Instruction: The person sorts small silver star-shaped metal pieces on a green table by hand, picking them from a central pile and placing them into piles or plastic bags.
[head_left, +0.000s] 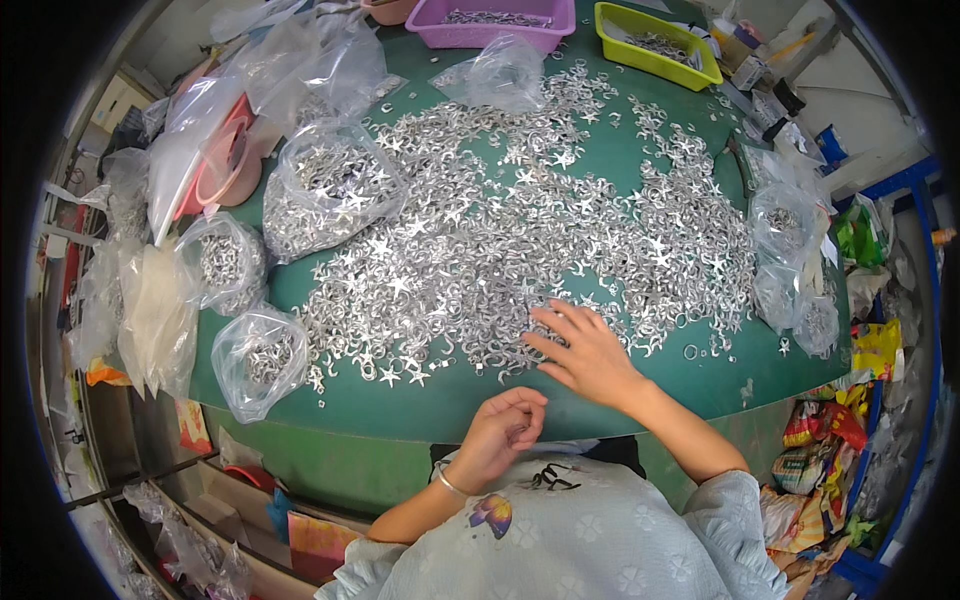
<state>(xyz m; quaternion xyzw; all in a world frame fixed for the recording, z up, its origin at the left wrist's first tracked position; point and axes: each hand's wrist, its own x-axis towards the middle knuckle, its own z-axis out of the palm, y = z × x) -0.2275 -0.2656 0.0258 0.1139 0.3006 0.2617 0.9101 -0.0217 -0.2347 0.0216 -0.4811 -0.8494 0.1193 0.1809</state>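
A wide spread of small silvery metal pieces (480, 247), among them stars, crescents and rings, covers much of the green table (465, 416). My right hand (589, 356) lies palm down at the near edge of the spread, its fingers apart and touching the pieces. By the table's near edge, close to my body, my left hand (504, 431) is raised with its fingers curled; whether something small is inside cannot be told. A clear plastic bag of the pieces (262, 360) stands to the left of my left hand, and a fuller bag (330, 195) sits behind it.
A purple tray (491, 37) and a yellow-green tray (660, 71) holding metal pieces stand at the back. Pink plastic bowls (236, 176) and another filled bag (223, 262) are at the left. More small bags (784, 225) line the right edge, near a blue metal frame (930, 262).
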